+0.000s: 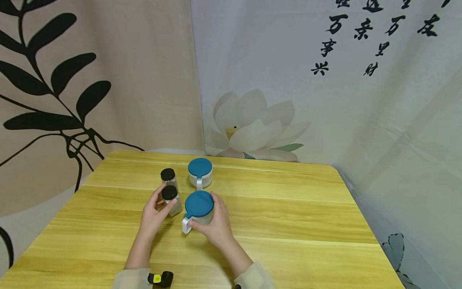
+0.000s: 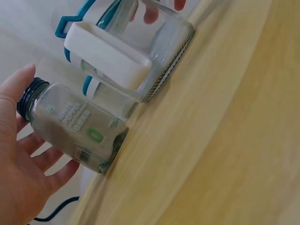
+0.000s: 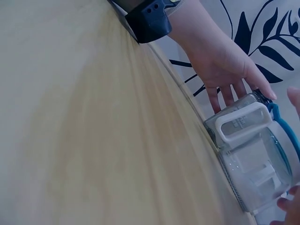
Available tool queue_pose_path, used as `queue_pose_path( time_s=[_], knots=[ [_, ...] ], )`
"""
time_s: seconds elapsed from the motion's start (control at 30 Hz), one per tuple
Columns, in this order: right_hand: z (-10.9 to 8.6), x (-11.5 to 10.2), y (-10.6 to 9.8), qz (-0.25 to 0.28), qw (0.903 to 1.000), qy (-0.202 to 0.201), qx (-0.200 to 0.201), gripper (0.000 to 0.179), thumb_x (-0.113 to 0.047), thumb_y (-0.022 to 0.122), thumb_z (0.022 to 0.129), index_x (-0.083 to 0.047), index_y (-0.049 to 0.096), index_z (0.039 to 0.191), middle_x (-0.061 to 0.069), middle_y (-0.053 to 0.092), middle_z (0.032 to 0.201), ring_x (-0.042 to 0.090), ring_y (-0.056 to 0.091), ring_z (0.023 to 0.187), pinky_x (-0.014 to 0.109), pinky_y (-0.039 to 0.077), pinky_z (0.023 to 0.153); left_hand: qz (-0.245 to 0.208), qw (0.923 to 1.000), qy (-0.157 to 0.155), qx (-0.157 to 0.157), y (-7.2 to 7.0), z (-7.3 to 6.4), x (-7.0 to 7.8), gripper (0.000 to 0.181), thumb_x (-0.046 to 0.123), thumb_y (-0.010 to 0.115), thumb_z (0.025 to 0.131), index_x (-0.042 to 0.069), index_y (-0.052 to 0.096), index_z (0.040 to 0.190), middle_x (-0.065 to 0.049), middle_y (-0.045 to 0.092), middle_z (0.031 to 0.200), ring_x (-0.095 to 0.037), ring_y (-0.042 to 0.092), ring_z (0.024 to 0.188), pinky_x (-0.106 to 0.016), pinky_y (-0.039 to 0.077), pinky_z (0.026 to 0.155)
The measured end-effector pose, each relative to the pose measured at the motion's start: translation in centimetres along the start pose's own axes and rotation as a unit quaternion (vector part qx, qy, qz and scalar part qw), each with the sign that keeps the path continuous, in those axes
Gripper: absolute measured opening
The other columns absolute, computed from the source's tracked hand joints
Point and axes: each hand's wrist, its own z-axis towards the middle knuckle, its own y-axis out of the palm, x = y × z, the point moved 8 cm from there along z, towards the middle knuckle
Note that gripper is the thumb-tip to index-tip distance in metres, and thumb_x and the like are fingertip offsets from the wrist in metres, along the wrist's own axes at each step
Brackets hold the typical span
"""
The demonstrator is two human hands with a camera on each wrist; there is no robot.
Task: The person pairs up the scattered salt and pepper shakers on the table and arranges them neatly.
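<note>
Showing left-wrist only: jar's (image 2: 70, 124) green ring (image 2: 95, 135)

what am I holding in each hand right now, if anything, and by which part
Your left hand holds the nearer black-capped bottle near its cap; your right hand holds the nearer blue-lidded jar by its sides, below the lid.

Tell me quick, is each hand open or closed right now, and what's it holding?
Left hand: closed, holding the nearer black-capped bottle.
Right hand: closed, holding the nearer blue-lidded jar.
</note>
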Motion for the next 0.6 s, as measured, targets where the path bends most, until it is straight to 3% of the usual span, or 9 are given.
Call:
queue_pose_path(
  time_s=[0.23, 0.4, 0.6],
  knots=[
    [0.2, 0.3, 0.4, 0.022, 0.9996, 0.018, -0.008, 0.106, -0.055, 0.08, 0.07, -0.012, 0.025, 0.151, 0.008, 0.034, 0.148, 0.031, 0.037, 0.13, 0.057, 0.034, 0.1, -0.004, 0.9998, 0.006, 0.016, 0.0, 1.3, -3.6, 0.064, 0.018, 0.07, 0.089, 0.008, 0.04, 0.145, -0.019, 0.049, 0.135, -0.025, 0.047, 0.118, -0.045, 0.038, 0.098],
    [0.2, 0.3, 0.7, 0.034, 0.999, 0.028, -0.001, 0.107, -0.054, 0.081, 0.069, -0.016, 0.025, 0.151, 0.009, 0.035, 0.146, 0.032, 0.038, 0.129, 0.058, 0.034, 0.099, 0.003, 0.9995, 0.017, 0.027, 0.1, 1.4, -3.7, 0.061, 0.019, 0.069, 0.09, 0.009, 0.042, 0.144, -0.017, 0.052, 0.133, -0.019, 0.049, 0.113, -0.042, 0.039, 0.095],
    [0.3, 0.7, 1.1, 0.046, 0.9983, 0.031, 0.018, 0.11, -0.052, 0.084, 0.066, -0.013, 0.025, 0.151, 0.01, 0.036, 0.146, 0.032, 0.038, 0.129, 0.058, 0.033, 0.099, -0.007, 0.9992, 0.008, 0.039, 0.2, 1.4, -3.7, 0.059, 0.014, 0.069, 0.09, 0.008, 0.043, 0.142, -0.017, 0.054, 0.13, -0.013, 0.05, 0.108, -0.036, 0.04, 0.091]
  ],
)
